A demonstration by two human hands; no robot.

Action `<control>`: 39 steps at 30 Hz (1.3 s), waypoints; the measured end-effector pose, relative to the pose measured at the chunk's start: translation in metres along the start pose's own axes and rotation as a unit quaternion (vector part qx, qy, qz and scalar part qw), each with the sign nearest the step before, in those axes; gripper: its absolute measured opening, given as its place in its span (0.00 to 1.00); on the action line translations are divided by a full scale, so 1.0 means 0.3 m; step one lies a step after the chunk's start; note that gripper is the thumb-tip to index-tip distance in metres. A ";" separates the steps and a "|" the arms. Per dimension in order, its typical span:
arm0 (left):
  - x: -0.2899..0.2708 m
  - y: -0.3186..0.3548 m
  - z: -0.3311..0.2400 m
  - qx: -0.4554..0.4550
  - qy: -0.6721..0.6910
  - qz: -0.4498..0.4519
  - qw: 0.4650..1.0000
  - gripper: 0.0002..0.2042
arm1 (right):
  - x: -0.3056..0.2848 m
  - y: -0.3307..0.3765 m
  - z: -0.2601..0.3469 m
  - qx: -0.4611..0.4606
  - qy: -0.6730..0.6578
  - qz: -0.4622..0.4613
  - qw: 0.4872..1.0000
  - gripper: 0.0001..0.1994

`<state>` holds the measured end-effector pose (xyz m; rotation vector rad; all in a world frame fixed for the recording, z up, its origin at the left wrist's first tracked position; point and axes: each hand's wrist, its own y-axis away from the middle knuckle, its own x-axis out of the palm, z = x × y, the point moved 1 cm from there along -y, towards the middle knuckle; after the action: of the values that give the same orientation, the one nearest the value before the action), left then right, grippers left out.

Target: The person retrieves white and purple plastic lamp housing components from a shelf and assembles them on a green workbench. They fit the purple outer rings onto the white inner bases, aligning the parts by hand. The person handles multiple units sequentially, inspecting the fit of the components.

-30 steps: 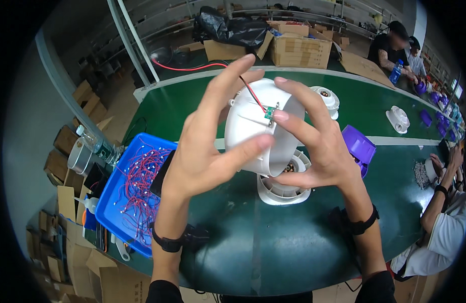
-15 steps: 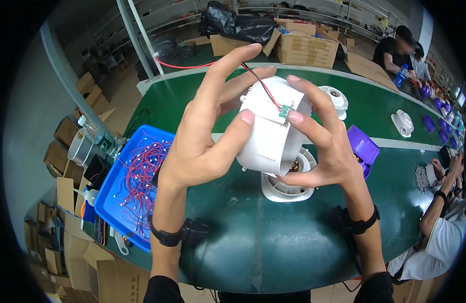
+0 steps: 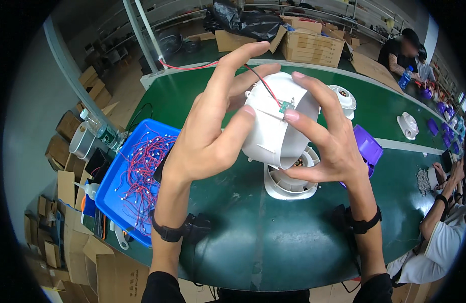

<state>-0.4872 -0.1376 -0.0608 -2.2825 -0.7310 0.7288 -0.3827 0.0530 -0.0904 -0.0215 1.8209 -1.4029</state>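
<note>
Between both hands I hold a white plastic housing (image 3: 268, 129), a round shell raised above the green bench. My left hand (image 3: 212, 126) grips its left side, thumb on the outer wall. The fingers of my right hand (image 3: 329, 131) close round its right rim, the index fingertip beside a small green circuit board (image 3: 286, 106). A red and black wire (image 3: 265, 83) runs from the board up behind my left fingers. Just below the shell, a white fan-like base (image 3: 291, 184) with copper coils rests on the bench, partly covered by the shell and my right thumb.
A blue tray (image 3: 112, 189) of red wires with white connectors sits at the left. A purple casing (image 3: 368, 146) and further white parts (image 3: 408, 125) lie to the right. Cardboard boxes (image 3: 313, 48) stand beyond. Co-workers sit at the right; one's arm (image 3: 440, 204) reaches over the bench edge.
The view has shifted slightly. The white housing is tilted a little more, showing more of its open inside. Both hands keep their grip on it.
</note>
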 end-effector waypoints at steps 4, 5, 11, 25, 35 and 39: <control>0.023 -0.002 0.000 0.018 0.002 -0.011 1.000 0.32 | 0.002 -0.003 0.000 -0.009 0.021 -0.017 1.000 0.48; 0.025 -0.002 0.001 0.018 -0.009 -0.019 1.000 0.31 | 0.003 -0.003 0.004 -0.012 0.034 -0.018 0.999 0.48; 0.016 -0.003 0.020 0.042 -0.057 -0.048 0.996 0.26 | 0.018 -0.005 0.026 -0.012 0.058 -0.021 0.998 0.46; -0.023 -0.002 0.020 -0.083 -0.130 -0.179 0.972 0.10 | 0.023 0.007 -0.027 0.075 -0.031 -0.052 0.995 0.52; -0.007 -0.008 0.007 -0.080 -0.251 -0.132 0.955 0.08 | 0.022 0.015 -0.013 0.209 -0.172 -0.066 0.960 0.49; 0.006 -0.012 -0.007 -0.066 -0.229 -0.122 0.964 0.17 | 0.032 0.015 -0.014 0.370 -0.484 -0.111 0.785 0.39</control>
<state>-0.4857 -0.1349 -0.0575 -2.1018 -1.2821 1.1309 -0.3896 0.0536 -0.0993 -0.4742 0.3744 -1.7206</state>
